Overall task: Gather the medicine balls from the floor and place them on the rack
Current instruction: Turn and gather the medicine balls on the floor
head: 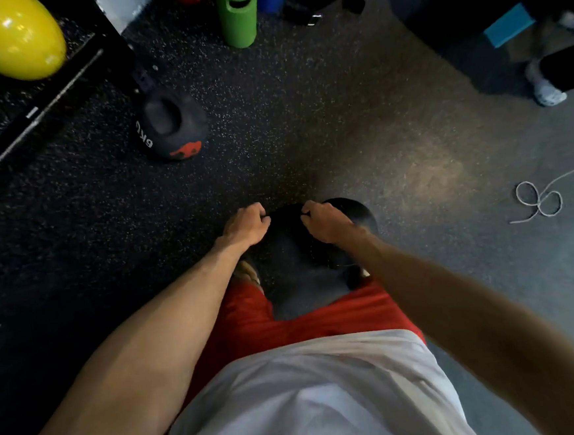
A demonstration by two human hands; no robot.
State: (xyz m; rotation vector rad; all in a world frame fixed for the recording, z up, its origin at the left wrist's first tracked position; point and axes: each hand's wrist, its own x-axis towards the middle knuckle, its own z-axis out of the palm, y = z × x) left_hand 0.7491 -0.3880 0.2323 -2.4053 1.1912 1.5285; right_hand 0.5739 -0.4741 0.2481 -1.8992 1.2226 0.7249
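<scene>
Dark round medicine ball point(291, 241), lower centre: top partly covered by left grip point(245, 225) and right grip point(325, 223); near side lost in shadow.
Finger ends of both grips: curled under, unseen.
Glossy yellow inflated ball point(7, 36), upper left: cut by top and left edges.
Green foam roller point(237, 15), top centre: upper end cut off.
White shoe point(545, 90), right: leg above runs off the edge.

Setting: gym floor area.
Floor point(306, 130): dark speckled rubber, beneath both hands.
Held ball point(291, 251): dark, gripped by left hand point(245, 225) and right hand point(327, 222).
Weighted ball point(172, 126): marked "6kg", ahead-left of left hand.
Yellow inflatable ball point(10, 36), black rack point(40, 106): far ahead-left.
Upright rolls point(237, 15): green, blue, purple, far ahead.
</scene>
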